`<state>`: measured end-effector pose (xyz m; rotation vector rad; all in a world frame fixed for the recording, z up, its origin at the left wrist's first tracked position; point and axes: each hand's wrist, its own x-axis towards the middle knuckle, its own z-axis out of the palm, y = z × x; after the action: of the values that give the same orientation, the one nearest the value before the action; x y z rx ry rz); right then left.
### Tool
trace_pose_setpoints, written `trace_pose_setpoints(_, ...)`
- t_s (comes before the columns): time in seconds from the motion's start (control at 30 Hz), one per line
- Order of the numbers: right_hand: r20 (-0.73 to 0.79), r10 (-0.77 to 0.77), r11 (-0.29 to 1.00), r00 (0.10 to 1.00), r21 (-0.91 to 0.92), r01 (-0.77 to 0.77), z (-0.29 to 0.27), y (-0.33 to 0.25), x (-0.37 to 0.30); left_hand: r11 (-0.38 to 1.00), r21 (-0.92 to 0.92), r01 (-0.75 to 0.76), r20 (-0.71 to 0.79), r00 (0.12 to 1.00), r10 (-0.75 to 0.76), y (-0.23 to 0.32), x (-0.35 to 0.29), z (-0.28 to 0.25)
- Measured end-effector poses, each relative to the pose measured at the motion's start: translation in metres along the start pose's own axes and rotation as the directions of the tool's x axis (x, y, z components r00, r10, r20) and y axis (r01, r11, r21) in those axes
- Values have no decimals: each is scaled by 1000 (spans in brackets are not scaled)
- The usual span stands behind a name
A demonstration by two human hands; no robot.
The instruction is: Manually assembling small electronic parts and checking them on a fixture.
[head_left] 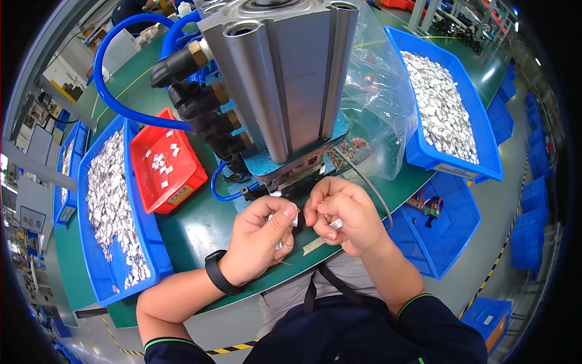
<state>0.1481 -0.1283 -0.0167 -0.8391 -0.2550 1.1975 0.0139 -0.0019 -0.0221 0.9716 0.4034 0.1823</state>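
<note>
While the left hand pinches a small white component before the pneumatic cylinder | the right hand clasps a second white component | likely light, wires bendable: grip the bodies!

Press, 12 o'clock: top cut by upper edge; lower tooling shadowed, partly hidden by its own body. Blue hose, 10 o'clock: one end lost behind the black fittings. Left hand, 7 o'clock: fingers curl over a white part, most of it covered. Right hand, 4 o'clock: second white piece half hidden; wires too fine to follow. Coloured bits, 1 o'clock: too small to identify. Lower bin, 4 o'clock: partly covered by the tabletop; contents unclear. Shirt, 6 o'clock: cut by lower edge.
</note>
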Motion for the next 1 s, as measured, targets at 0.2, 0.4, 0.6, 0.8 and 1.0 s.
trace_pose_setpoints(0.2,27,19,946,999,-325,-9,8,7,-3,999,-10,-33,-20,999,33,1,0,4)
trace_pose_setpoints(0.4,34,-77,910,996,-407,84,10,10,-1,999,-18,-37,-32,999,37,0,1,4)
trace_pose_setpoints(0.6,-29,-176,919,984,-363,154,2,15,-3,999,-49,10,8,1000,-9,7,-1,4)
trace_pose_setpoints(0.8,-88,-114,977,990,-192,95,2,13,-7,1000,-23,14,33,999,-13,4,-1,1)
trace_pose_setpoints(1.0,26,-168,896,985,-413,164,-1,15,-8,1000,-15,2,20,1000,-1,3,-2,0)
